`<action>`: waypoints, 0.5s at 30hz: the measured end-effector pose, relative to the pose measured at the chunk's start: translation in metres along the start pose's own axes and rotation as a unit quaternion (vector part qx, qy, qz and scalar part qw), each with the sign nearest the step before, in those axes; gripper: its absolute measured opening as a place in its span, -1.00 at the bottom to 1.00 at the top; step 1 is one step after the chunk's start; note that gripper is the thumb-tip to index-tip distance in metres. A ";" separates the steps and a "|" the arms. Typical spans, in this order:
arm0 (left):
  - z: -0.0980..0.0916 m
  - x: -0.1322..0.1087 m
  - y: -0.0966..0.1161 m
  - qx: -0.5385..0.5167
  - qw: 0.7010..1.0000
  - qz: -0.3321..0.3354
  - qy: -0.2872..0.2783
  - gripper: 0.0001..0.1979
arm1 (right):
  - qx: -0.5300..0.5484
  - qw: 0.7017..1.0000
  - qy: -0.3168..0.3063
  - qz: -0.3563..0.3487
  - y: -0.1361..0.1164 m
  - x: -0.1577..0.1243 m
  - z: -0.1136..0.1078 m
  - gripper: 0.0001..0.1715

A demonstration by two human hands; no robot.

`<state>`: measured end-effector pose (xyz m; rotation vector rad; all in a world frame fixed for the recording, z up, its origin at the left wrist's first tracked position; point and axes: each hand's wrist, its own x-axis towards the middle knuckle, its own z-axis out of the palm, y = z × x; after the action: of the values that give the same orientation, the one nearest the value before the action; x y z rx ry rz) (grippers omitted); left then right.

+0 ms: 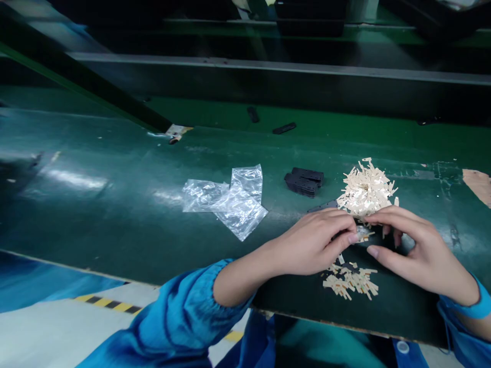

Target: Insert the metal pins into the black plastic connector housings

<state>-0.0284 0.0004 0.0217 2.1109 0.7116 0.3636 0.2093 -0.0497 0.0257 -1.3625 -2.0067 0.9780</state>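
Note:
My left hand (314, 243) and my right hand (414, 250) meet near the front edge of a green work surface (134, 204). Both pinch a small part (362, 235) between their fingertips; it is too small and too covered to name. A large heap of pale beige strips (366, 189) lies just beyond my fingers. A smaller heap of beige strips (351, 281) lies under my hands. A flat dark piece (324, 206) pokes out beside my left hand.
A stack of black flat parts (305, 181) sits left of the large heap. Crumpled clear plastic bags (230, 199) lie further left. Two small black parts (284, 128) rest near the far rail (268, 66). Brown tape (477, 184) marks the right side.

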 end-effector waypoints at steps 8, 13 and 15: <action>-0.002 0.000 0.003 0.013 1.000 0.024 -0.012 -0.76 | 0.221 0.956 -0.091 0.170 0.000 0.007 0.005 -0.79; 0.005 0.003 -0.004 -0.123 0.990 -0.028 0.058 -0.77 | 0.238 0.952 0.015 0.192 0.001 0.007 0.009 -0.80; 0.004 0.004 -0.005 -0.122 0.990 -0.033 0.065 -0.76 | 0.252 0.948 0.013 0.194 0.002 0.006 0.012 -0.82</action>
<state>-0.0252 0.0029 0.0154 1.8406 0.7686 0.5285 0.1994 -0.0473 0.0172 -1.4767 -1.3462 1.5099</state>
